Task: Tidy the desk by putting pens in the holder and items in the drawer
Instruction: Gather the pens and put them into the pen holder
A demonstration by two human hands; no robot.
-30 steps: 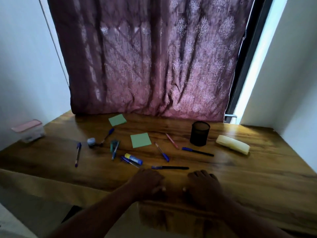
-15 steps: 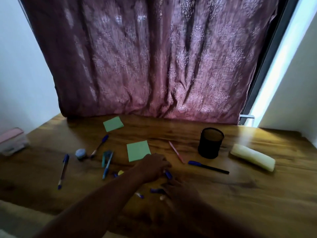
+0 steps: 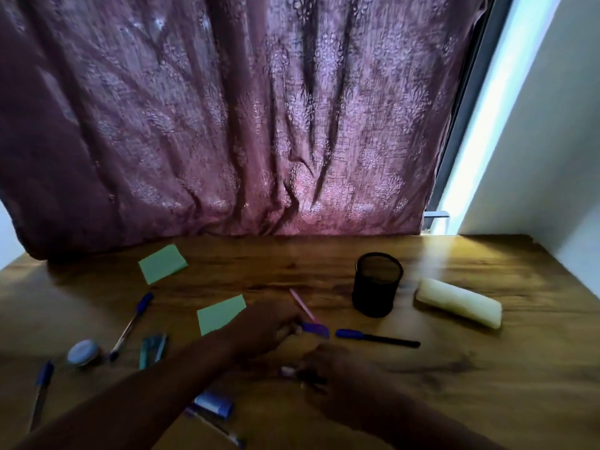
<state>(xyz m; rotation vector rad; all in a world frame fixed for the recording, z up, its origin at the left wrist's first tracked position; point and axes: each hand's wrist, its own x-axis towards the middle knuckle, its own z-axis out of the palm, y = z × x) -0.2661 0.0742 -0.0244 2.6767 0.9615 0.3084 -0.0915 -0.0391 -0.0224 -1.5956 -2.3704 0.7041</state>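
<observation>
Near the desk's (image 3: 487, 368) front edge, the left hand (image 3: 266, 329) reaches forward, fingers curled on a blue-capped pen (image 3: 314, 329) whose long axis runs left-right, cap pointing right. The right hand (image 3: 328, 368) lies just nearer, gripping a dark pen (image 3: 292, 372), its orientation blurred. The holder (image 3: 378, 284) stands upright toward the back-right.

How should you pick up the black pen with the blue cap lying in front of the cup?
Pinch the black pen near the middle of its thin barrel, coming straight down from above. It lies flat on the desk with its blue cap to the left and bare wood on both long sides, so fingers probably fit either side easily.
</observation>
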